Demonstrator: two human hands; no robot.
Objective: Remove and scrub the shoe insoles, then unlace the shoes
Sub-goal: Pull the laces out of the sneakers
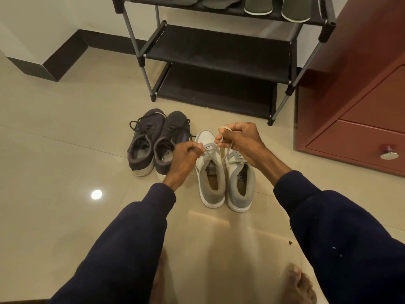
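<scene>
Two pairs of shoes stand on the floor tiles. The grey-and-white pair sits in the middle: its left shoe (pixel 210 181) and right shoe (pixel 241 183), heels toward me. My left hand (pixel 186 156) pinches the pale lace (pixel 211 150) just above the left grey shoe's eyelets. My right hand (pixel 240 139) holds a looped length of the same lace, raised above the toes. A dark pair of sneakers (pixel 151 143) with black laces stands to the left, touching my left hand's side. Several grey insoles (pixel 221 1) lie on the rack's top shelf.
A black shoe rack (pixel 219 53) stands behind the shoes, with grey footwear (pixel 295 12) on its top shelf. A red-brown drawer cabinet (pixel 361 119) with a round knob stands at the right. My bare feet (pixel 298 284) are at the bottom edge. A black skirting step is at the far left.
</scene>
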